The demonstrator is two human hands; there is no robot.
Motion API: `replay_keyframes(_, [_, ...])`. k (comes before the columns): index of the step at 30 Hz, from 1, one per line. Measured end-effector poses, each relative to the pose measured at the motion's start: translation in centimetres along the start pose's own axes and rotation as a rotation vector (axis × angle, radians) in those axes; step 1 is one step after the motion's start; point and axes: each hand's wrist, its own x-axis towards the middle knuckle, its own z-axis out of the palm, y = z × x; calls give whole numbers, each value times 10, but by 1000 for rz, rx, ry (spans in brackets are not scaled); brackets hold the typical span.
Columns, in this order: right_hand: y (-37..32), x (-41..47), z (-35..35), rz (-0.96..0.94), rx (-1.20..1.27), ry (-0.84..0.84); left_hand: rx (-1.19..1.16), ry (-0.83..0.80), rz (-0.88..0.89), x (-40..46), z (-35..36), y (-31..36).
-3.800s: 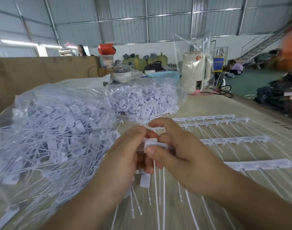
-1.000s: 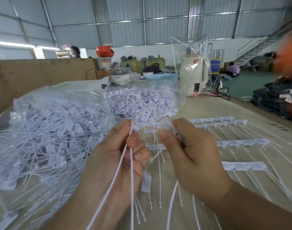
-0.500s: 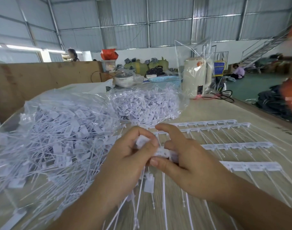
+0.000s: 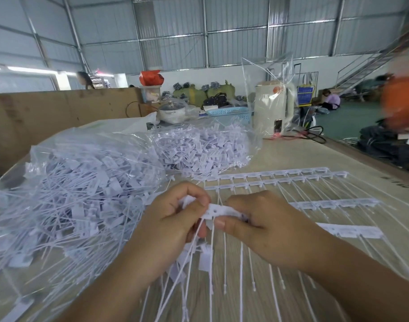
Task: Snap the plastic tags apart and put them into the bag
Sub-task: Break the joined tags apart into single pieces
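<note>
Both hands meet at the middle of the wooden table (image 4: 291,159). My right hand (image 4: 266,226) pinches a white strip of joined plastic tags (image 4: 222,210), whose thin tails hang down toward me. My left hand (image 4: 173,224) grips the strip's left end tag and several separated tags with long tails. A large clear bag (image 4: 71,194) stuffed with loose white tags lies to the left, touching my left wrist. A few single tags (image 4: 205,259) lie under my hands.
Several unbroken tag strips (image 4: 280,175) lie on the table to the right. A second filled bag (image 4: 203,147) sits behind. Farther back stand a kettle in a clear bag (image 4: 273,108), a blue basket (image 4: 231,112) and a pot (image 4: 171,112). A cardboard wall (image 4: 48,112) lines the left side.
One second ago my hands were apart, the left holding a freed tag. They have come back together on the strip, and the head view has shifted slightly.
</note>
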Motion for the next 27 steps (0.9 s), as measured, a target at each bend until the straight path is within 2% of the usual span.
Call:
replay_keyframes(6, [0, 1, 1, 2, -24, 10, -1, -1, 16, 0, 3, 0])
replay_keyframes(9, [-3, 1, 3, 16, -28, 78, -68, 82, -2, 3, 8, -1])
replay_keyframes(15, [-14, -1, 9, 26, -44, 216, -311, 203, -98, 2, 16, -2])
replay_keyframes(19, [-20, -1, 14, -40, -47, 375, -568, 180, -209, 1, 21, 2])
replay_keyframes(27, [-21, -2, 17, -116, -5, 507, -873, 115, -366, -1, 26, 6])
